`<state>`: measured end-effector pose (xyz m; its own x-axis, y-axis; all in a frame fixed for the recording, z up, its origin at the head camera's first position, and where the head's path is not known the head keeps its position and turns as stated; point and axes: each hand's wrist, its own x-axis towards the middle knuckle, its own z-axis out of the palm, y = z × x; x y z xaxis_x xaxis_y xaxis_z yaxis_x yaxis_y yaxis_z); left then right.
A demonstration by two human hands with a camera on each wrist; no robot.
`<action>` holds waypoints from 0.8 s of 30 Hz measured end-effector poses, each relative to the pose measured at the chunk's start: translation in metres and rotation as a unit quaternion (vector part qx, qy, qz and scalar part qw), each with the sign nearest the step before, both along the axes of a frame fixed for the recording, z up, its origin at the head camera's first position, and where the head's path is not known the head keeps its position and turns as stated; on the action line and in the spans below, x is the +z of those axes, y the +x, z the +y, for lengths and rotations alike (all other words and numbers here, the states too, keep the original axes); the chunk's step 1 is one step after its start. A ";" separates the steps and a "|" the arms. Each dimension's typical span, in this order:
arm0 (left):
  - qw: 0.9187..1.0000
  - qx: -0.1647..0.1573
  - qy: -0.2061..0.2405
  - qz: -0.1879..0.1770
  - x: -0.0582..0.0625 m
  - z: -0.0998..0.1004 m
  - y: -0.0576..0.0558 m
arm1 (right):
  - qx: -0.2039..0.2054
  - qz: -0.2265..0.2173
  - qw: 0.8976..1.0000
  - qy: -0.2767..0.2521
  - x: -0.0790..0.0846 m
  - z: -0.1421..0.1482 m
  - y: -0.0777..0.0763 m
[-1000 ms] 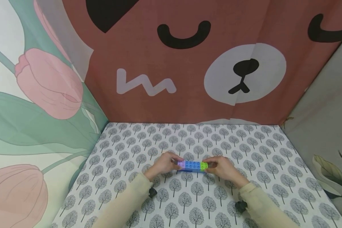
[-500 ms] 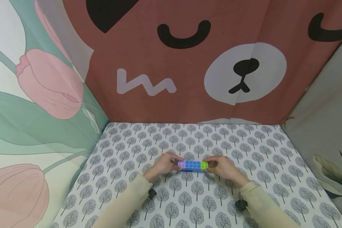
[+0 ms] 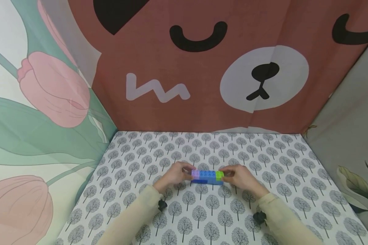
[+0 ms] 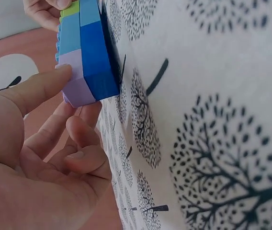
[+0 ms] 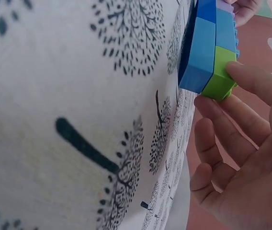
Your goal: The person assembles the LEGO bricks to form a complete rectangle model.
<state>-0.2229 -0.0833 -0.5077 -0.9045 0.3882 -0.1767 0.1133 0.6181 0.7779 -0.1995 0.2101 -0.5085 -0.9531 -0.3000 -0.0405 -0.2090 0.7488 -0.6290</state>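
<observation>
A short two-layer bar of toy building bricks sits between both hands at the middle of the table in the head view. Its upper layer runs from a lilac brick [image 3: 195, 175] through a blue brick [image 3: 207, 174] to a lime green brick [image 3: 219, 175]. Below them are a dark blue brick [image 4: 99, 62] and a lighter blue brick [image 5: 199, 52]. My left hand [image 3: 175, 176] pinches the lilac end between thumb and fingers. At the opposite end, my right hand [image 3: 243, 179] pinches the lime green brick. Fingers hide parts of both end bricks.
White cloth with a grey tree print [image 3: 212, 204] covers the table. A reddish bear-face curtain [image 3: 153, 115] hangs at the back, a tulip-print curtain [image 3: 55, 92] on the left and a grey one [image 3: 349, 112] on the right.
The bar's front side shows more now, with the dark blue brick plainer. Both hands have shifted slightly away from the body, still holding the ends.
</observation>
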 end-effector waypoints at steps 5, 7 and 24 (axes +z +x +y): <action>1.000 0.013 0.005 -0.008 0.000 0.000 -0.003 | -0.012 0.000 1.000 0.002 0.000 0.001 -0.004; 1.000 0.014 0.004 -0.009 -0.001 0.000 -0.005 | -0.015 0.000 1.000 0.002 -0.002 0.002 -0.005; 0.998 0.007 -0.010 0.062 -0.008 0.000 -0.010 | -0.013 0.001 1.000 -0.019 -0.006 0.002 -0.011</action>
<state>-0.2330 -0.0834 -0.5160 -0.9254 0.3724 -0.0702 0.1991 0.6353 0.7461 -0.2105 0.2125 -0.5142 -0.9604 -0.2772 -0.0271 -0.1919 0.7292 -0.6569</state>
